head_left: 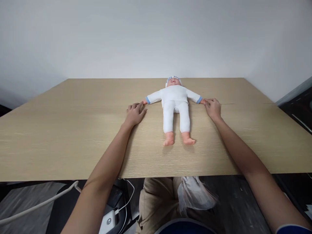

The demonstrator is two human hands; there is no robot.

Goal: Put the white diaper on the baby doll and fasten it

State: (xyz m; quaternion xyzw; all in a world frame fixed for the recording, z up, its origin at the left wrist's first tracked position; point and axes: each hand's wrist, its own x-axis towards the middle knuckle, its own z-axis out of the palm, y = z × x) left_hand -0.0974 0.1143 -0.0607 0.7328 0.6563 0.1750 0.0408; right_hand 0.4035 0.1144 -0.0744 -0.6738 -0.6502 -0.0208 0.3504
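Observation:
A baby doll (175,94) in a white suit with blue cuffs lies on its back on the wooden table (73,136). Its arms are spread wide, its bare feet point towards me, and a white cap with blue lettering covers its head. My left hand (135,114) rests on the tabletop with its fingers apart, the fingertips at the doll's hand on the left. On the other side, my right hand (214,109) has its thumb and fingers pinched together on the doll's other hand.
A pale wall (156,39) stands behind the table. Below the front edge are a clear plastic bag (195,194) by my lap, a white device (107,223) with a cable, and a thick white cord (39,208). A dark object (298,104) stands at the right.

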